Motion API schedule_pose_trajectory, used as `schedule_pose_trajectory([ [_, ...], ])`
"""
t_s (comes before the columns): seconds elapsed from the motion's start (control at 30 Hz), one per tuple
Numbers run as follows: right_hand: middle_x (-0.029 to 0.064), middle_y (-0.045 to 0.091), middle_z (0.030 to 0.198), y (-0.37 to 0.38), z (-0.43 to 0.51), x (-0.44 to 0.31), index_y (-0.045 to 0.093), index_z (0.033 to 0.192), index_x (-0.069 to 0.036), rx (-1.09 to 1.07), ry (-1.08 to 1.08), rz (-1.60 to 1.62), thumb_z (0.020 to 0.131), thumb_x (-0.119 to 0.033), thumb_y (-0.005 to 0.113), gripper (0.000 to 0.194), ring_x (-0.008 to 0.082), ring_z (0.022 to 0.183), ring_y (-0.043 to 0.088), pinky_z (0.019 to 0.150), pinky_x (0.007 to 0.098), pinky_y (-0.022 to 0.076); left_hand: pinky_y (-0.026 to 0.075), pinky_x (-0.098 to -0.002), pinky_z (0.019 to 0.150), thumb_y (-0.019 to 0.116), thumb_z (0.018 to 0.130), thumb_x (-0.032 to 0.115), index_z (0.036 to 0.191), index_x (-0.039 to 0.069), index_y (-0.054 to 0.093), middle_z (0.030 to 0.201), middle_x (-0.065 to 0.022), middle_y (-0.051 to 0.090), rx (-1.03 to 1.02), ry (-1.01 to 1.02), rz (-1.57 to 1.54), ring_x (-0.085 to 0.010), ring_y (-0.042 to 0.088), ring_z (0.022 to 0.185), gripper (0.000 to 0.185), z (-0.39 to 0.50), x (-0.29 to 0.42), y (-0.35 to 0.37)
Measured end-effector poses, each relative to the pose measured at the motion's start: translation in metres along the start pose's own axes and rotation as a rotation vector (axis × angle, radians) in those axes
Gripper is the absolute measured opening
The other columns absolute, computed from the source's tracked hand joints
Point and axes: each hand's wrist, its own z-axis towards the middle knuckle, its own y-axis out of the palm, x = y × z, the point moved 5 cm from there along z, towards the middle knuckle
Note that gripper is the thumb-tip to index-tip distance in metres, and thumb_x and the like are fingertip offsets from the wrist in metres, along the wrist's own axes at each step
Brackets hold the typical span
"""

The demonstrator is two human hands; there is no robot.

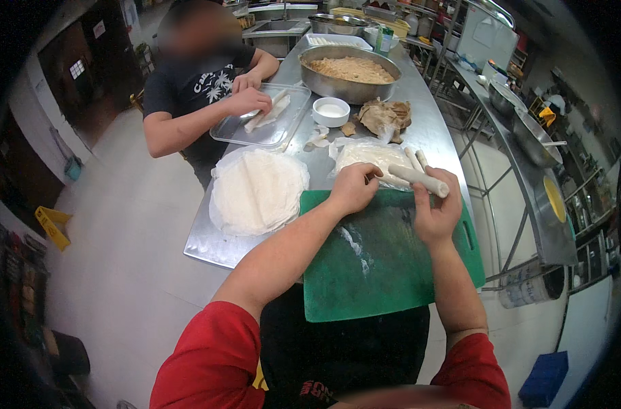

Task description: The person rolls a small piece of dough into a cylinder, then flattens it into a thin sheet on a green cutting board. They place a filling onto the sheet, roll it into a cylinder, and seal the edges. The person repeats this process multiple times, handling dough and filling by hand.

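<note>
Held in my right hand [440, 204] is an uncooked spring roll [417, 179], tilted above the far edge of a green cutting board [377, 266]. Just left of the roll is my left hand [356, 186], fingers curled and apart, with nothing visible in it. Two more thin rolls [416, 158] lie behind the held one, by a clear plastic bag of pale wrappers [371, 158]. A stack of round, thin wrappers [259, 191] rests on the steel table, left of the board. White smears [356, 248] mark the board.
Across the table, a co-worker's hands [249, 97] handle a roll over a clear plastic tray [223, 134]. Farther back stand a white bowl [331, 113], crumpled brown paper [384, 117] and a large steel basin of filling [310, 76]. A white tray of rolls [341, 40] sits beyond.
</note>
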Motion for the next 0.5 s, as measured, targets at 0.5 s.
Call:
schedule_pose_trajectory([
  [0.5,0.0125,0.069,0.108,-0.029,0.051,0.06,0.06,0.125,0.002,0.196,-0.01,-0.07,0.094,-0.001,0.071,0.032,0.0166,0.108,0.067,0.083,0.0269,0.0579,0.056,-0.0405,0.083,0.065,0.086,0.015,0.101,0.004,0.076,0.091,-0.0173,0.074,-0.036,-0.026,0.015,-0.0318,0.072,0.085,0.022,0.002,-0.005,0.002],
])
